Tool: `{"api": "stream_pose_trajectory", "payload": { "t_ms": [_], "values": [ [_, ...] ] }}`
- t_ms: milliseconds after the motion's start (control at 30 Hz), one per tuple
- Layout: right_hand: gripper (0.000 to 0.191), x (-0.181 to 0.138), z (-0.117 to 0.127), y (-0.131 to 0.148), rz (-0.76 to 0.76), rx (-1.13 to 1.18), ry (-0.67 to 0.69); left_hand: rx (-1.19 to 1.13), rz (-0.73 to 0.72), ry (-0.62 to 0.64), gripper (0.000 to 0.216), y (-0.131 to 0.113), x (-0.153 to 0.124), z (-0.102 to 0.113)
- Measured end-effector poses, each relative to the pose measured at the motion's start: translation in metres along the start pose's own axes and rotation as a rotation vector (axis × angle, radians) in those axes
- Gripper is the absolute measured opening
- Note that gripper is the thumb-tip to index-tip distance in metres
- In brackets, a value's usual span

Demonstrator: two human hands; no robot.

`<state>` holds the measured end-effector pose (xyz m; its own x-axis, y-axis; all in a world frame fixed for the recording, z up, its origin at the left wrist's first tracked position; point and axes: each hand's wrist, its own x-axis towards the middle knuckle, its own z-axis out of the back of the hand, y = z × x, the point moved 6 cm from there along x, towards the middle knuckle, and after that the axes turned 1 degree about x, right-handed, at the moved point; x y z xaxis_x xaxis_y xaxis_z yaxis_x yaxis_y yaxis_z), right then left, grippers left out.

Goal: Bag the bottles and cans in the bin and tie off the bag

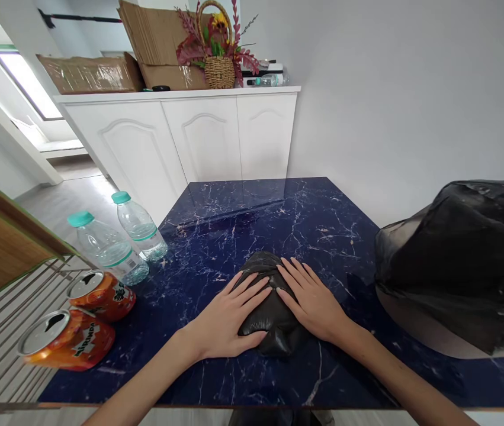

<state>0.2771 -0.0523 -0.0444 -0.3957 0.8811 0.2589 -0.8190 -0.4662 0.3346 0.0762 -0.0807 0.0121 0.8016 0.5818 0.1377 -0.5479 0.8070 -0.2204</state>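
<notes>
A bundled black plastic bag [266, 316] lies on the blue marbled tabletop [252, 225], close to the front edge. Both palms rest on it from above. My left hand [231, 316] covers its left side with fingers stretched out and spread. On the right side, my right hand [311, 296] lies flat with its fingers extended toward the top of the bundle. The black plastic between the hands looks smooth and puffed. What is inside the bag, if anything, is hidden.
Left on the table stand two orange soda cans [78, 343] and two water bottles [114, 251] with teal caps. A bin lined with a black bag [456, 266] sits at the right. Behind is a white cabinet [202, 136] bearing cardboard boxes [92, 74] and a flower basket [219, 72].
</notes>
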Motion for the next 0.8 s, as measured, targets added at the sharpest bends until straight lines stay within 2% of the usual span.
{"api": "stream_pose_trajectory", "payload": {
  "t_ms": [333,467,567,667,733,800],
  "values": [
    [0.068,0.002,0.000,0.001,-0.027,-0.024,0.043,-0.002,0.032,0.045,0.089,0.001,-0.001,-0.009],
    [0.066,-0.001,0.015,0.009,-0.027,0.024,-0.050,0.007,0.041,0.039,0.089,0.000,-0.003,-0.009],
    [0.058,-0.013,0.038,0.035,0.128,0.111,-0.137,0.016,0.041,0.020,0.087,0.000,-0.004,-0.009],
    [0.050,-0.035,0.052,0.068,0.355,0.218,-0.065,0.012,0.043,0.004,0.088,0.000,-0.005,-0.009],
    [0.052,-0.049,0.054,0.080,0.389,0.260,0.015,0.005,0.048,0.001,0.088,0.001,-0.006,-0.010],
    [0.057,-0.058,0.052,0.081,0.353,0.264,0.069,-0.002,0.056,0.000,0.087,0.001,-0.007,-0.010]
  ]
}}
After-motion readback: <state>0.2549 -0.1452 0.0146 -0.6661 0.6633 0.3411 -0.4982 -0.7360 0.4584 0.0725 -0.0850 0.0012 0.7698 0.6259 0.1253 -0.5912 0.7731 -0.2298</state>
